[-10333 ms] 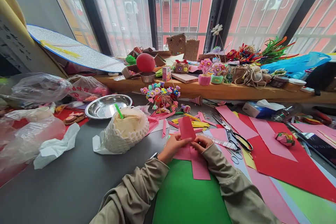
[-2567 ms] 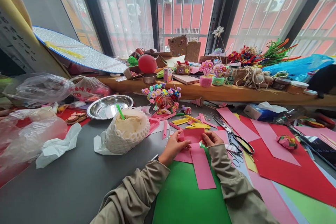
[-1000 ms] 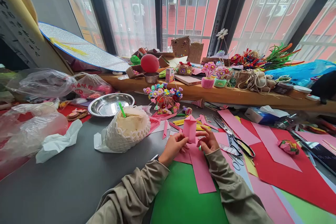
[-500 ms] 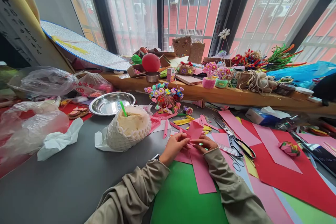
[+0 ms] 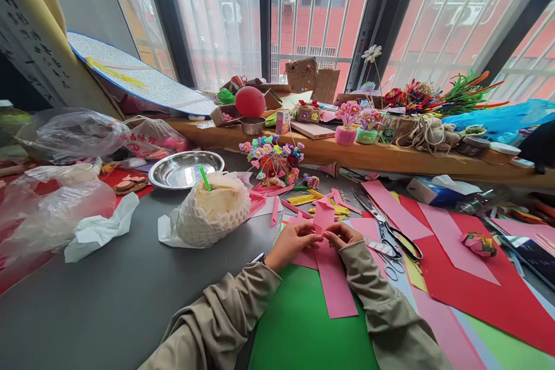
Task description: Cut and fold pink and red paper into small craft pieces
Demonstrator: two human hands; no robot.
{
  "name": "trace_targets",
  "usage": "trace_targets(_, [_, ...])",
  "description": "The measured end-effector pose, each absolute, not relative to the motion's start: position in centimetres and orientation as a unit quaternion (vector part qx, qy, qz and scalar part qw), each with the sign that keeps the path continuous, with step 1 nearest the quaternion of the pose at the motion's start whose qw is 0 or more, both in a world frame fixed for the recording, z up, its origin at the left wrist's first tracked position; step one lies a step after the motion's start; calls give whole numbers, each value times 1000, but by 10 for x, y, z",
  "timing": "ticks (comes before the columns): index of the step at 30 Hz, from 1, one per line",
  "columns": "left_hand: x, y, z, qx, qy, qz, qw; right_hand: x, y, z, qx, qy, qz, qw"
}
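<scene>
A small folded piece of pink paper is pinched between my two hands near the middle of the table. My left hand grips its lower left edge with thumb and forefinger. On the other side, my right hand is closed on its lower right edge, the fingertips of both hands almost meeting. Under the hands a pink paper strip lies across a green sheet. Black-handled scissors and a smaller silver pair rest just right of my right hand.
A coconut in white foam netting, with a green straw, stands left of my hands, before a metal plate. Red card and pink sheets cover the right side. Crafted flowers and a wooden ledge with several items line the back.
The folded pink paper has turned and sits slightly lower, showing more upright. My fingertips have drawn closer together along its bottom edge.
</scene>
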State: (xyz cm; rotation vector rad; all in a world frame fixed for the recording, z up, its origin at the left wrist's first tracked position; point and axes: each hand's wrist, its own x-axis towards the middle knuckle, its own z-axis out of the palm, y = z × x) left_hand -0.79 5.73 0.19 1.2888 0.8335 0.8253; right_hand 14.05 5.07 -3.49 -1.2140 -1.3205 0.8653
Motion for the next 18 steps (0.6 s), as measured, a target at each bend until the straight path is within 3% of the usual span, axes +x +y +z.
trace_targets(7, [-8,57,1,588,382,348,622,135,50,-35,-498,-553,374,553])
trace_targets(13, [-8,57,3,566,398,363,624,133,50,-34,-466,-511,381,614])
trace_targets(18, [-9,59,1,557,380,371,639,138,50,-34,-485,-574,368,547])
